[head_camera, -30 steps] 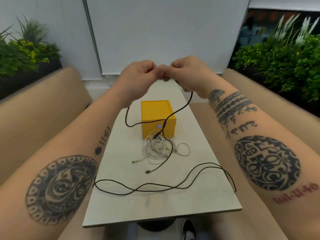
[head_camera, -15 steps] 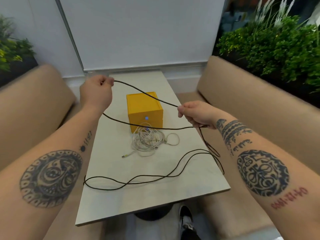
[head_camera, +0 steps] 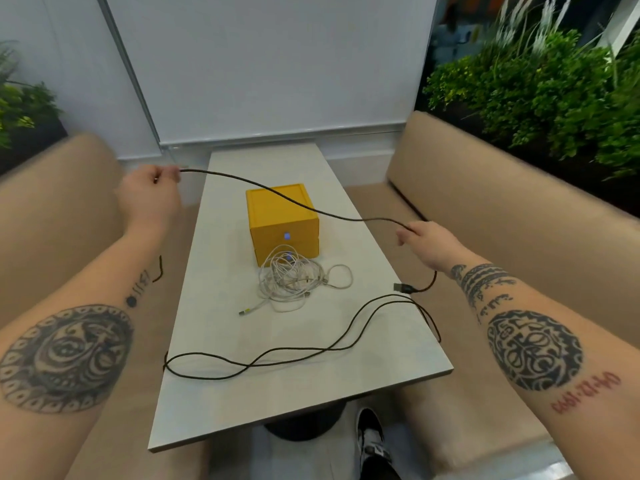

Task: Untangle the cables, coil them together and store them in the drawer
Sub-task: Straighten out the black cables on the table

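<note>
1. Black cable (head_camera: 360,220): one stretch is held in the air between both grips and passes above the yellow drawer box (head_camera: 282,220). The rest lies in long loose loops across the near half of the desk (head_camera: 311,393), from the left edge to the right edge.
2. Left grip (head_camera: 149,195): thumb and fingers are pinched together on the black cable, beyond the left edge of the desk.
3. Right grip (head_camera: 429,240): the fingertips are pinched on the same cable over the right edge. The USB plug (head_camera: 401,287) hangs just below it.
4. White cables (head_camera: 294,277): these lie in a tangled heap at mid-desk, right against the front of the drawer box. Neither grip touches them.
5. Drawer box: both drawer fronts appear closed.
6. Progress, as a judgement: early stage. The black cable appears clear of the white heap. Remaining steps are untangling the white cables, coiling all cables together, opening a drawer and storing the coil.
</note>
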Tool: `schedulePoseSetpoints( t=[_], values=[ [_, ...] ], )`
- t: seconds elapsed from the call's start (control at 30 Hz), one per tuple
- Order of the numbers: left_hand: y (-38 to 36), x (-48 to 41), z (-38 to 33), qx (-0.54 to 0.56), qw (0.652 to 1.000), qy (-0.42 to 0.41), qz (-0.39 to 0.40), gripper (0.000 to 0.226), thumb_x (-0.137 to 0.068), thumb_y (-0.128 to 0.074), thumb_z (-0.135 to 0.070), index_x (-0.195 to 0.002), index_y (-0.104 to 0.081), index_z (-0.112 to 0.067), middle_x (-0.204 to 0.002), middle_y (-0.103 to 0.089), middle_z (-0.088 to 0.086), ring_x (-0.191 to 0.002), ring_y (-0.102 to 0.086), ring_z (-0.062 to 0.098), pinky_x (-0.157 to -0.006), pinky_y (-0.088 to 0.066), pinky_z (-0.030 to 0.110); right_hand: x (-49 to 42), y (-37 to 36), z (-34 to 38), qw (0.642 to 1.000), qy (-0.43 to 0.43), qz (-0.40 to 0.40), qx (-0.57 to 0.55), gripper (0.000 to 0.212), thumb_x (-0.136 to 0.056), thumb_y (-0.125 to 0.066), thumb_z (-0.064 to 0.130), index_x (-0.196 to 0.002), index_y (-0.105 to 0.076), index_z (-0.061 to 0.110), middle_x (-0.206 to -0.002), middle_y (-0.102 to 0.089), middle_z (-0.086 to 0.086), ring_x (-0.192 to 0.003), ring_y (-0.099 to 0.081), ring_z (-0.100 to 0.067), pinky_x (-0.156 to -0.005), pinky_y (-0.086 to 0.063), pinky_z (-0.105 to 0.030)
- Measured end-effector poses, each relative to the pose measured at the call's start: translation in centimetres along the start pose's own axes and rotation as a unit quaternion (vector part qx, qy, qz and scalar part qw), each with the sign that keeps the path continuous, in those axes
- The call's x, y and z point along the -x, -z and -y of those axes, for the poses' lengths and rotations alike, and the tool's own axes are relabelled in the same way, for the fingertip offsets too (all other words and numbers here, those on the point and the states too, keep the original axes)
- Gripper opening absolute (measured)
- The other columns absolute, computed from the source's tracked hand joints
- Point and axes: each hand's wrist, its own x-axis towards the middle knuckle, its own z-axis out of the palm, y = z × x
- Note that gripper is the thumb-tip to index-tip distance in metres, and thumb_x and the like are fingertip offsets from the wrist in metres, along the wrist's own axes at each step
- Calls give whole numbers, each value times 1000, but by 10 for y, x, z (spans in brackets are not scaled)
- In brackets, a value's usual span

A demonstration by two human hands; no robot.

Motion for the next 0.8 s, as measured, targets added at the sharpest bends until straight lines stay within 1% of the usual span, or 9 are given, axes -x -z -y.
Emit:
schedulePoseSetpoints(
  t=[0.03,0.1,0.2,0.37,0.53,0.6,0.67,0.73,0.8],
  values=[
    [0,1,1,-2,1000,9,-11,31,-91,-52,-47,-91,-71,-23,-82,-63,5,-86,-64,36,-78,-53,42,0,-5,-3,1000,-15,-23,-16,36,-103,-48,38,-93,-70,11,-74,-58,-4,-70,-52,-21,-60,-37,-30],
    [-5,8,-2,-26,1000,0,-8,32,-94,-50,-46,-94,-71,-20,-86,-65,5,-87,-63,34,-76,-49,38,4,-19,-11,998,-43,-35,-33,41,-103,-49,39,-93,-70,5,-72,-59,-6,-65,-51,-20,-55,-35,-28],
    [-17,21,-8,-83,994,-68,15,33,-97,-50,-45,-96,-70,-19,-84,-66,5,-88,-62,35,-73,-46,38,14,-39,-32,995,-88,-33,-24,44,-99,-54,44,-85,-66,4,-71,-60,-7,-68,-54,-24,-53,-34,-28],
    [-40,44,-4,-199,964,-132,116,32,-102,-50,-45,-102,-71,-20,-89,-72,7,-83,-58,29,-66,-42,35,30,-50,-81,982,-182,-24,-42,43,-93,-64,46,-74,-54,9,-63,-52,-5,-60,-48,-21,-53,-34,-30],
    [-79,68,13,-280,927,-167,184,33,-100,-48,-53,-100,-71,-29,-90,-73,3,-90,-63,33,-63,-40,32,37,-66,-123,959,-269,-17,-83,52,-90,-64,55,-81,-67,3,-67,-59,-10,-63,-53,-26,-59,-38,-32],
    [-93,77,16,-291,920,-166,203,34,-100,-48,-52,-101,-72,-29,-90,-73,3,-90,-64,34,-63,-39,31,35,-75,-139,957,-280,2,-82,57,-88,-64,59,-85,-71,2,-71,-63,-11,-68,-57,-27,-58,-39,-31],
    [-106,81,22,-303,913,-159,221,33,-101,-47,-52,-101,-72,-30,-92,-73,2,-91,-64,33,-64,-39,31,34,-85,-150,959,-265,35,-90,50,-85,-68,59,-85,-69,10,-78,-67,-5,-78,-62,-25,-61,-42,-30],
    [-118,81,30,-312,907,-147,241,32,-101,-47,-51,-102,-72,-32,-95,-73,2,-93,-63,32,-65,-42,32,32,-91,-156,964,-234,82,-100,37,-82,-75,54,-94,-64,20,-95,-69,3,-88,-63,-18,-74,-44,-29],
    [-126,80,41,-314,905,-131,257,30,-100,-47,-50,-99,-71,-32,-90,-71,1,-91,-63,32,-65,-45,32,29,-96,-160,965,-211,127,-91,38,-79,-80,51,-105,-63,30,-104,-69,8,-95,-63,-13,-83,-44,-27]
  ],
)
